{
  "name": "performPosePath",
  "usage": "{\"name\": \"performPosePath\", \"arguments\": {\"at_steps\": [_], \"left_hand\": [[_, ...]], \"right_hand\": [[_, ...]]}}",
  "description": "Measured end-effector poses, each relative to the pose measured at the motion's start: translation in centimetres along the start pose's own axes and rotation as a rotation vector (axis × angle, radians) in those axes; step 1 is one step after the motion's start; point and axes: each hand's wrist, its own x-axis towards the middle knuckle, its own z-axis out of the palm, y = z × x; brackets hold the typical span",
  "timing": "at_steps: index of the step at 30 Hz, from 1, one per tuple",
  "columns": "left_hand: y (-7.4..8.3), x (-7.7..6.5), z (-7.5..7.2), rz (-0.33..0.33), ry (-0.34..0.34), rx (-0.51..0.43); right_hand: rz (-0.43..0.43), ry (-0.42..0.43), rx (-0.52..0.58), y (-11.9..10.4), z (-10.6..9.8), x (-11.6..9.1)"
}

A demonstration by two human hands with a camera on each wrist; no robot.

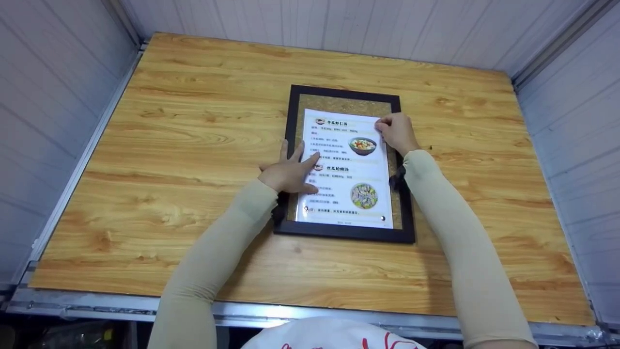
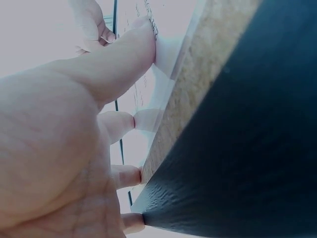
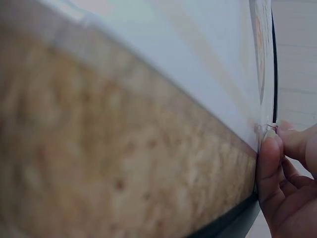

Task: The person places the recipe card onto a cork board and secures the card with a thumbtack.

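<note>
A laminated recipe sheet [image 1: 334, 140] lies on a cork board [image 1: 346, 104] with a black frame [image 1: 344, 232]. My left hand [image 1: 290, 175] rests with spread fingers across the sheet's left edge and the frame. In the left wrist view its thumb [image 2: 124, 59] lies on the sheet, while other fingertips touch the sheet and frame. At the sheet's upper right corner, my right hand [image 1: 399, 133] pinches a thumbtack [image 3: 271, 126] between thumb and forefinger. Its thin metal point faces the sheet. Dark tacks sit at the lower left [image 1: 306, 209] and lower right [image 1: 383, 218] corners.
The board lies on a wood-grain table [image 1: 193, 169]. Pale panelled walls [image 1: 310, 24] enclose its back and both sides, and a metal rail [image 1: 339, 322] runs along the front edge. Black wrist gear [image 1: 398, 178] shows beside the right sleeve.
</note>
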Motion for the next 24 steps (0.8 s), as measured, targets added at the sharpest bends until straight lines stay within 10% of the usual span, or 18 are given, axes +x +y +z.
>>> {"name": "performPosePath", "arguments": {"at_steps": [24], "left_hand": [[0.3,0.15,0.11,0.005,-0.002,0.022]], "right_hand": [[-0.001,-0.002,-0.006,0.33,-0.2,-0.16]]}}
